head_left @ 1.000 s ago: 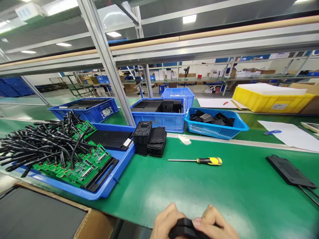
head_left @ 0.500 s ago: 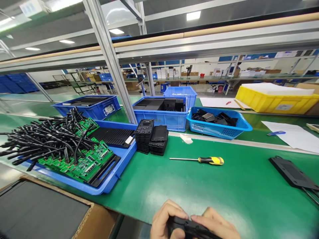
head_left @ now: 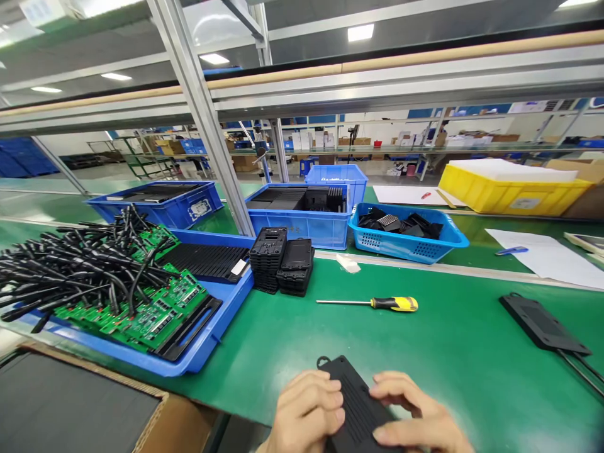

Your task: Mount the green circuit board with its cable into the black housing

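Note:
A black ribbed plastic case (head_left: 356, 402) with a small hanging loop at its top end is held near the front edge of the green bench (head_left: 264, 352). My left hand (head_left: 309, 409) is closed on its left side, fingers over the face. My right hand (head_left: 415, 412) grips the right side between thumb and fingers. Beyond them lies a screwdriver (head_left: 391, 304) with a yellow and black handle. Two stacks of black case parts (head_left: 268, 258) stand farther back. At the right rests another black case (head_left: 542, 324) with cables.
A blue tray (head_left: 202, 358) of green circuit boards (head_left: 160, 314) and black cables fills the left. Behind stand blue bins (head_left: 302, 223), a light-blue basket (head_left: 401, 248) and a yellow bin (head_left: 509, 192). A metal post (head_left: 202, 119) rises behind the tray. A cardboard box (head_left: 174, 421) sits lower left.
The held case has been raised and turned, so its broad ribbed face now shows. Both hands have come farther into view, and the right hand's fingers are more spread. The view has shifted slightly.

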The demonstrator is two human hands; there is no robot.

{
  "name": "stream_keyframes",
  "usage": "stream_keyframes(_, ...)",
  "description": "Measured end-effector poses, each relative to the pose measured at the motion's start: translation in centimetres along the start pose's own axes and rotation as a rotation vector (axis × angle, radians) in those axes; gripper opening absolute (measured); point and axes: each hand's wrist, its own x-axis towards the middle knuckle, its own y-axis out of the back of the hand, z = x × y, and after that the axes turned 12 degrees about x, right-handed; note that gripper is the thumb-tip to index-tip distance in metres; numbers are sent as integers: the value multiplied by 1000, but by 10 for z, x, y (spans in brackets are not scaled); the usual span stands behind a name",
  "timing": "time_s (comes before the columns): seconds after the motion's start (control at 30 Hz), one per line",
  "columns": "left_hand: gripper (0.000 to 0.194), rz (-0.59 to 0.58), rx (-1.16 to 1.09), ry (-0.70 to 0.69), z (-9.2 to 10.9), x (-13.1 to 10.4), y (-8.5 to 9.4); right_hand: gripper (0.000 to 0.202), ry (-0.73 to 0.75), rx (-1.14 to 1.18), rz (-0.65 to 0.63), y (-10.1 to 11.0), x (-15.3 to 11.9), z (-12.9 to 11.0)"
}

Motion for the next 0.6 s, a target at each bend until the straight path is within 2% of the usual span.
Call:
stream_keyframes(0.07, 13, -3, 174, -129, 3, 3, -5, 26, -214, -122, -37, 9, -6, -5)
stream_keyframes(0.13, 15, 64, 281, -151, 10, 3, -17, 37, -318, -299, -102, 8, -20, -1)
stream_keyframes(0.2, 19, 138, 323, -96, 18, 3, -32, 57, -295, -545, -172, 0, -35, 8)
stream_keyframes(0.23, 19, 132, 333, -85, 20, 3, -38, 65, -274, -683, -195, -4, -40, 13)
stream_keyframes(0.3, 15, 28, 376, -131, 20, 3, -46, 75, -263, -918, -229, -5, -43, 18)
stream_keyframes(0.33, 16, -30, 401, -182, 16, 2, -48, 77, -291, -1003, -232, 1, -41, 17)
stream_keyframes(0.37, 19, -75, 430, -212, 11, 1, -48, 79, -339, -1072, -222, 12, -37, 15)
stream_keyframes(0.43, 25, -167, 490, -225, -5, -7, -46, 74, -513, -1206, -140, 50, -27, 8)
stream_keyframes(0.5, 31, -246, 545, -228, -22, -21, -43, 56, -749, -1411, -26, 102, -21, 3)
stream_keyframes(0.53, 32, -278, 566, -218, -28, -30, -42, 54, -907, -1523, 51, 130, -20, 4)
stream_keyframes(0.6, 30, -300, 583, -148, -35, -47, -41, 55, -1055, -1609, 191, 181, -25, 11)
